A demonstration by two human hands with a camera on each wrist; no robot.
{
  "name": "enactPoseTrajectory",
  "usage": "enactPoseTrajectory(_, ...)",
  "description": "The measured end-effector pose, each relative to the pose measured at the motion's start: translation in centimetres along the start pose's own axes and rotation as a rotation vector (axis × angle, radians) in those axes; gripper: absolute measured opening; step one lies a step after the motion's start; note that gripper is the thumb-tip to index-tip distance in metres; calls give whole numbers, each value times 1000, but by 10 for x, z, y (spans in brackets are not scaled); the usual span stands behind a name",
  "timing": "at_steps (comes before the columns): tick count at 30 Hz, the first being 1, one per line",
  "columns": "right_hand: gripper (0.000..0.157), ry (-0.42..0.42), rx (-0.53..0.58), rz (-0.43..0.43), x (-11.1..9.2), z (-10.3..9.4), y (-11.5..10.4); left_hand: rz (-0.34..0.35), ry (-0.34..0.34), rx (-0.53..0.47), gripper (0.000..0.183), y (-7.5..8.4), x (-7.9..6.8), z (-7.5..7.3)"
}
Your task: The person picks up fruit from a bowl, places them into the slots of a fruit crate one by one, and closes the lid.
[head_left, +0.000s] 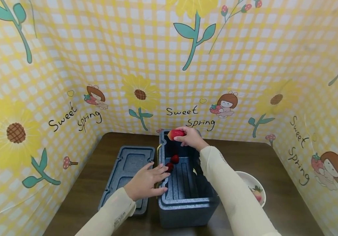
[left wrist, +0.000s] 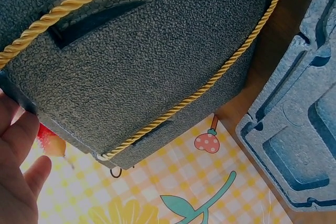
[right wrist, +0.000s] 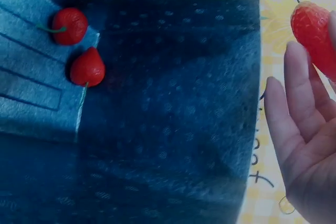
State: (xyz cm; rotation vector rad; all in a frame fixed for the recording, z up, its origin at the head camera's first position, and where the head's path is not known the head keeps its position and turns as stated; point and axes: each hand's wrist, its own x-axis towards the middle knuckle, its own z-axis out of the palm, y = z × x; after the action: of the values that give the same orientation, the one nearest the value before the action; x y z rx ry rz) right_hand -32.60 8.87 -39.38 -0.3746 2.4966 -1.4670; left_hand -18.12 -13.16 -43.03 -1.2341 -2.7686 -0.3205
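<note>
Got a red-yellow fruit (head_left: 174, 134) pinched btwn thumb + fingers of the right hand (head_left: 191, 137), up at the far end of the foam box (head_left: 186, 217). Sticks out left of the grip, long axis approx sideways, yellow end away from palm. Way nearer that hand than the left hand (head_left: 146, 181), seen w/ fingers extended over box's left rim. Well above the two cherries (right wrist: 72, 23) on box floor, fwiw.

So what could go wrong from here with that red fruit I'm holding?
Held near the far end of the box, the red fruit might slip from the right hand and land outside. Dropped in, it could knock the two smaller red fruits there. The right sleeve might nudge the nearby bowl.
</note>
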Motion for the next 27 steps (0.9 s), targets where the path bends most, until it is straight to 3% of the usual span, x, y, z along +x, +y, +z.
enactPoseTrajectory(10, 43, -21, -118, 70, 2, -12, -3, 2, 7, 17, 51, -1, 1, -1)
enactPoseTrajectory(18, 46, 24, -174, 159, 6, -2, 13, 11, 19, 32, 51, -1, 2, 3)
enactPoseTrajectory(27, 45, -10, -199, 190, 8, 11, 17, 41, 59, 51, 50, -2, -1, 4)
